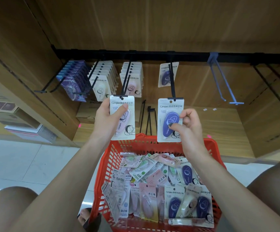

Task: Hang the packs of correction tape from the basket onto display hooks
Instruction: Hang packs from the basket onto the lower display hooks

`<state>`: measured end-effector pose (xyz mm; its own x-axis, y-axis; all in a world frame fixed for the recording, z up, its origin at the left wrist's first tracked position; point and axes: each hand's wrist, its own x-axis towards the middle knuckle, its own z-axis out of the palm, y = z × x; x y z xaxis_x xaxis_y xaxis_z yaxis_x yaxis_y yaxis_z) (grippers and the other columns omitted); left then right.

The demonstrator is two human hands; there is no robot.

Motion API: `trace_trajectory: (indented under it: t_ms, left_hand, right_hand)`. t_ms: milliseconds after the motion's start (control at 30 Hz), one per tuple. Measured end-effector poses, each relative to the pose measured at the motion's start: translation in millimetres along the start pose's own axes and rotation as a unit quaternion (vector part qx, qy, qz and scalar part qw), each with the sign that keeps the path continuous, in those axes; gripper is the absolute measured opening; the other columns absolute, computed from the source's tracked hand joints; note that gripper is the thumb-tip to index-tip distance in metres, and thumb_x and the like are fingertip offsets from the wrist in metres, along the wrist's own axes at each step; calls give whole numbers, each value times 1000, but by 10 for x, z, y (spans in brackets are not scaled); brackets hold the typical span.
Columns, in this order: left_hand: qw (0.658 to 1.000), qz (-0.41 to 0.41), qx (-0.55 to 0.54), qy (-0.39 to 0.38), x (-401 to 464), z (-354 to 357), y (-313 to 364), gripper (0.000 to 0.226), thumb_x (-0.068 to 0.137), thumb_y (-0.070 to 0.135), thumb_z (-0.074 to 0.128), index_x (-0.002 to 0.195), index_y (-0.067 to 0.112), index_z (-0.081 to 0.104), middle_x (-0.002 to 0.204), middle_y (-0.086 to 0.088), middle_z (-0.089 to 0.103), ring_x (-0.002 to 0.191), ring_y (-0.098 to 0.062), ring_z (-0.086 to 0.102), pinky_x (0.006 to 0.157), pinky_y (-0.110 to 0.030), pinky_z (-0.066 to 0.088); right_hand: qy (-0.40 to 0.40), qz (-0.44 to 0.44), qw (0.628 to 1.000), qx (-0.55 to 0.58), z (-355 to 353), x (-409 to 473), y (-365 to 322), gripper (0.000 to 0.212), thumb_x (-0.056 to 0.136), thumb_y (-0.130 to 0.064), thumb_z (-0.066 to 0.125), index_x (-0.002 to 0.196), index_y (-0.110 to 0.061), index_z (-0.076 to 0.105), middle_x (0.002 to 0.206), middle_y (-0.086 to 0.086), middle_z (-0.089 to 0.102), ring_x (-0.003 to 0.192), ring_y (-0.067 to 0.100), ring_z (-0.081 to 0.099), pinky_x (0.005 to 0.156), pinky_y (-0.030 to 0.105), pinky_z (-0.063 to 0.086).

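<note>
At the hook tips, two packs are held up: the left hand (105,117) grips a pink correction tape pack (122,118), thumb across its front, at the third black hook (125,81); the right hand (188,124) pinches a blue pack (170,120) at the fourth hook (171,81), where one blue pack (167,74) hangs. Below, the red basket (112,158) holds many mixed packs. Three hooks leftward carry stock; a grey hook (223,79) stands bare.
</note>
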<state>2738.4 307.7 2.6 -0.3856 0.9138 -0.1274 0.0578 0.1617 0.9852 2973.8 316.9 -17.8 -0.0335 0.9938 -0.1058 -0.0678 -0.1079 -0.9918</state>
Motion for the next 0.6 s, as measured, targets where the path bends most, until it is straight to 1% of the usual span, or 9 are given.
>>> trace_trajectory:
  t_ms: [67, 133, 200, 267, 333, 400, 467, 533, 600]
  left_hand:
    - [1000, 1, -5, 2, -20, 7, -16, 15, 98, 23, 72, 111, 29, 66, 104, 8, 80, 95, -16, 78, 88, -51, 63]
    - [1000, 1, -13, 10, -28, 13, -16, 15, 98, 22, 72, 111, 28, 66, 104, 7, 80, 94, -17, 78, 86, -50, 63]
    - [1000, 2, -15, 12, -19, 9, 10, 15, 99, 24, 71, 112, 26, 65, 104, 7, 80, 93, -16, 78, 82, -49, 64]
    - [1000, 2, -9, 12, 16, 10, 30, 14, 98, 26, 72, 111, 26, 66, 103, 8, 80, 92, -15, 78, 82, -48, 64]
    - [1000, -5, 1, 11, 56, 24, 36, 14, 98, 27, 72, 110, 28, 66, 103, 9, 80, 91, -14, 78, 83, -49, 64]
    - [1000, -1, 14, 10, 93, 42, 32, 13, 98, 29, 72, 110, 29, 66, 102, 8, 80, 92, -14, 78, 85, -48, 64]
    - [1000, -2, 16, 7, 125, 62, 20, 13, 98, 29, 72, 109, 28, 66, 101, 7, 80, 90, -13, 78, 81, -45, 64]
    - [1000, -9, 12, 3, 178, 85, -5, 12, 98, 29, 71, 109, 29, 65, 100, 8, 79, 89, -12, 78, 75, -39, 64]
    - [1000, -8, 24, 1, 246, 101, -34, 13, 99, 31, 70, 110, 29, 63, 103, 8, 79, 91, -12, 78, 76, -37, 63]
  right_hand:
    - [10, -2, 1000, 8, -2, 15, -26, 36, 90, 19, 57, 101, -11, 41, 85, -4, 76, 78, 6, 72, 62, 16, 52]
    - [18, 2, 1000, 8, -5, 63, -37, 34, 92, 15, 60, 105, -12, 42, 94, -1, 78, 86, 9, 75, 65, 18, 54]
    - [21, 7, 1000, 0, 5, 118, -31, 32, 94, 8, 63, 106, -14, 44, 101, 2, 79, 94, 13, 76, 71, 22, 56]
    - [28, 14, 999, -9, 16, 177, -2, 31, 95, 3, 66, 109, -15, 46, 105, 2, 79, 97, 14, 76, 75, 24, 58]
    - [41, 17, 999, -15, 25, 219, 6, 30, 96, 1, 67, 112, -15, 47, 106, -1, 78, 92, 5, 75, 69, 17, 55]
    - [58, 7, 998, -36, 43, 265, 13, 31, 96, 0, 68, 115, -14, 48, 104, -5, 72, 79, -10, 69, 63, 8, 48]
    - [65, 0, 996, -60, 56, 325, 6, 31, 96, 0, 68, 115, -13, 48, 103, -6, 67, 73, -16, 65, 62, 6, 46]
    - [60, 7, 996, -68, 52, 425, 33, 31, 96, -3, 69, 111, -19, 48, 107, -2, 71, 78, -8, 69, 67, 14, 51]
    - [62, 13, 995, -77, 50, 532, 47, 31, 96, -6, 70, 108, -23, 47, 109, 0, 75, 81, 1, 73, 70, 20, 53]
